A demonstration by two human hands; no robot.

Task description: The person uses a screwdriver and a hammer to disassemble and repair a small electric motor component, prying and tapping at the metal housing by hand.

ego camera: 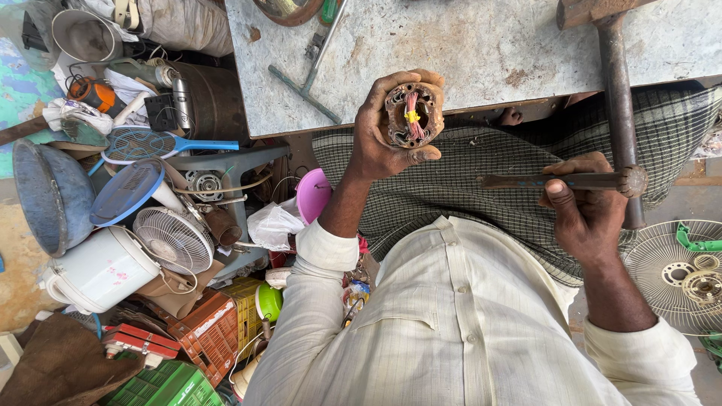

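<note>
While our left hand [383, 128] clamps a rusty motor core [412, 114] (pink wires inside), our right hand [583, 207] grips a hammer [618, 98] and a flat metal rod [549, 181].

Your left hand [383, 131] gripped a round, rusty motor stator with copper windings and pink wires [413, 114], raised just in front of the grey, scuffed metal tabletop [481, 45]. Your right hand [585, 203] clasped a thin, dark metal rod [553, 181] lying level and pointing toward the stator, well apart from it. A long rusty hammer [617, 98] crossed behind the rod's end.
</note>
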